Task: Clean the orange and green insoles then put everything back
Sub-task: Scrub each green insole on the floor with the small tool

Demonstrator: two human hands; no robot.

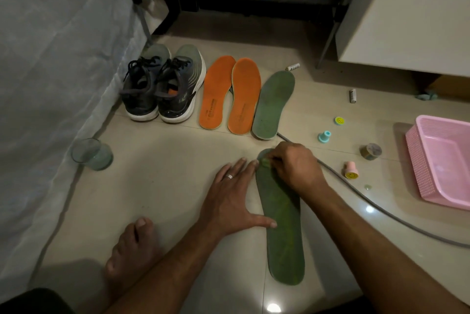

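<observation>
A green insole lies lengthwise on the tiled floor in front of me. My left hand lies flat beside it, thumb pressing on its left edge. My right hand is curled over the insole's toe end, pinching a small green scrubbing piece against it. Farther back lie two orange insoles side by side, and a second green insole to their right. A pair of dark running shoes stands at their left.
A glass of water stands at the left by a white fabric cover. A pink basket sits at the right, with small stamps, tape roll and batteries scattered near it. A grey cable runs across the floor. My bare foot rests near the front left.
</observation>
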